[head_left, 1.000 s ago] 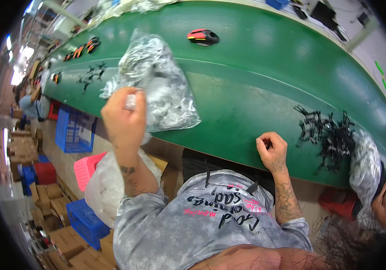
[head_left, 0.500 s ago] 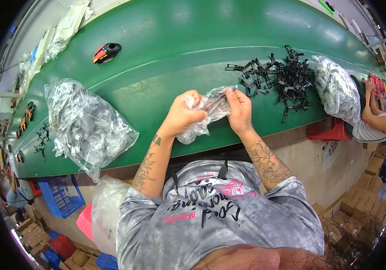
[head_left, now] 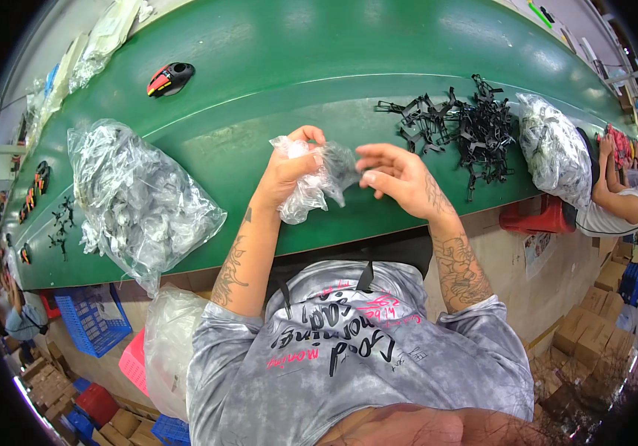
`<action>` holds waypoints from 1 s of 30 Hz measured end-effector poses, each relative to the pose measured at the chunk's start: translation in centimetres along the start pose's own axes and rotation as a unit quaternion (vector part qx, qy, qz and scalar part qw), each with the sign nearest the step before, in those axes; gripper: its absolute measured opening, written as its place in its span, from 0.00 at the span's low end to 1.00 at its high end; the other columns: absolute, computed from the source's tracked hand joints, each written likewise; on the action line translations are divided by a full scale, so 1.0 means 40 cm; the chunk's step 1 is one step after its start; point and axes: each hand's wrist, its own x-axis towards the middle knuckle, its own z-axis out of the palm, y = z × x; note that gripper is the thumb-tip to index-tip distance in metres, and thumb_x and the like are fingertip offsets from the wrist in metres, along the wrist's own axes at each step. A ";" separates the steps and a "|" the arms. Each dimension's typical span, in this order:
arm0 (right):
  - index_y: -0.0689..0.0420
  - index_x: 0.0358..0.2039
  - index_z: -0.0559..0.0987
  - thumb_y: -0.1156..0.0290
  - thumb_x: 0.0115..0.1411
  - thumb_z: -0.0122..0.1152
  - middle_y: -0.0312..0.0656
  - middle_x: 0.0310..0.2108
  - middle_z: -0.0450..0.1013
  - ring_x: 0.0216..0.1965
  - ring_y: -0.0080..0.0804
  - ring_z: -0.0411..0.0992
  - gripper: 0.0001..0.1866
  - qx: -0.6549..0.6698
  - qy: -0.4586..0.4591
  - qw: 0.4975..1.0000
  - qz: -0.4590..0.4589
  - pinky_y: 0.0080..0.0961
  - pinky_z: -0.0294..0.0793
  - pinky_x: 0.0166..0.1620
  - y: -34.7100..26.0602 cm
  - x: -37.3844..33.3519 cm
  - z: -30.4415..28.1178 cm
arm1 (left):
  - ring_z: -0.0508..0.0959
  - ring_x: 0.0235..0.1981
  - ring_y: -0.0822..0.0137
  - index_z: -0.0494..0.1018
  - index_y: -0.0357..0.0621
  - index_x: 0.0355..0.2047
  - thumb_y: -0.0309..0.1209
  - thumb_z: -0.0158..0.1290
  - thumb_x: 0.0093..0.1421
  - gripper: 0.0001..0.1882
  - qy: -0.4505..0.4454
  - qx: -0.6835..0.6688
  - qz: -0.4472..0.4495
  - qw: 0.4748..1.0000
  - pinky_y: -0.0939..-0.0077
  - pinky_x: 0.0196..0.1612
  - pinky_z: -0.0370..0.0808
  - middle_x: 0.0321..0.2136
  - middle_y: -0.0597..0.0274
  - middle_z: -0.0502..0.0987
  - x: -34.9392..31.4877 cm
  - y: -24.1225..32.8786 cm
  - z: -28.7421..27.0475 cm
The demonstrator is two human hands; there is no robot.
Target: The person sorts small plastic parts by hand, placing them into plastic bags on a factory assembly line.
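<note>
Over the near edge of the green table [head_left: 274, 100], my left hand [head_left: 287, 178] is closed round a crumpled clear plastic bag [head_left: 317, 186]. Some of the bag bulges out past the fingers toward my right. A greyish tint shows through its right end, but I cannot make out what is inside. My right hand [head_left: 402, 177] is just right of the bag, fingers spread and holding nothing. Beyond it lies a tangled pile of black plastic frames [head_left: 486, 137]. To the left of my left hand rests a large clear bag [head_left: 140, 201] full of crumpled plastic.
A red-and-black shell [head_left: 170, 79] lies at the far left. Small black parts [head_left: 61, 227] sit near the left edge. Another stuffed clear bag [head_left: 553, 149] stands right, beside a seated person [head_left: 623, 193] and a red stool [head_left: 538, 217]. Below the table is a blue crate [head_left: 96, 320].
My right hand has let go of the bag and moved slightly right and down, its fingers opening. My left hand keeps the bag, drawn slightly left and more bunched up.
</note>
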 end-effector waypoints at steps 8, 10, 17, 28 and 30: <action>0.59 0.35 0.77 0.70 0.68 0.56 0.31 0.29 0.73 0.32 0.18 0.73 0.06 -0.240 0.041 0.970 0.006 0.19 0.73 0.37 -0.046 0.021 -0.053 | 0.77 0.27 0.72 0.66 0.44 0.48 0.16 0.60 0.49 0.26 -0.009 -0.155 0.026 0.988 0.76 0.30 0.76 0.29 0.68 0.71 -0.019 -0.002 -0.003; 0.59 0.40 0.78 0.67 0.68 0.59 0.32 0.33 0.73 0.34 0.17 0.72 0.08 -0.250 0.009 0.968 -0.028 0.19 0.73 0.37 -0.064 0.034 -0.076 | 0.77 0.27 0.72 0.66 0.44 0.48 0.15 0.60 0.48 0.27 -0.021 -0.167 0.019 0.986 0.76 0.30 0.76 0.30 0.67 0.71 -0.013 0.003 -0.004; 0.63 0.34 0.83 0.67 0.61 0.68 0.34 0.28 0.77 0.31 0.23 0.73 0.11 -0.377 -0.144 0.913 -0.061 0.24 0.72 0.36 -0.015 0.052 0.042 | 0.75 0.27 0.71 0.66 0.44 0.48 0.17 0.60 0.45 0.28 -0.082 -0.200 0.005 0.976 0.73 0.30 0.75 0.30 0.67 0.70 -0.022 0.003 0.018; 0.63 0.25 0.79 0.69 0.60 0.69 0.37 0.22 0.72 0.23 0.23 0.68 0.12 -0.475 0.173 0.828 -0.243 0.23 0.68 0.29 -0.172 0.050 -0.159 | 0.67 0.21 0.72 0.67 0.44 0.47 0.16 0.57 0.48 0.24 -0.067 -0.195 -0.016 0.978 0.76 0.24 0.63 0.26 0.65 0.67 -0.004 0.006 0.019; 0.63 0.27 0.79 0.68 0.58 0.70 0.41 0.25 0.72 0.26 0.31 0.70 0.12 -0.412 0.230 0.854 -0.219 0.29 0.71 0.34 -0.175 0.052 -0.177 | 0.66 0.21 0.72 0.67 0.45 0.46 0.18 0.57 0.51 0.22 -0.066 -0.171 -0.015 0.983 0.76 0.23 0.63 0.27 0.65 0.66 -0.006 0.000 0.011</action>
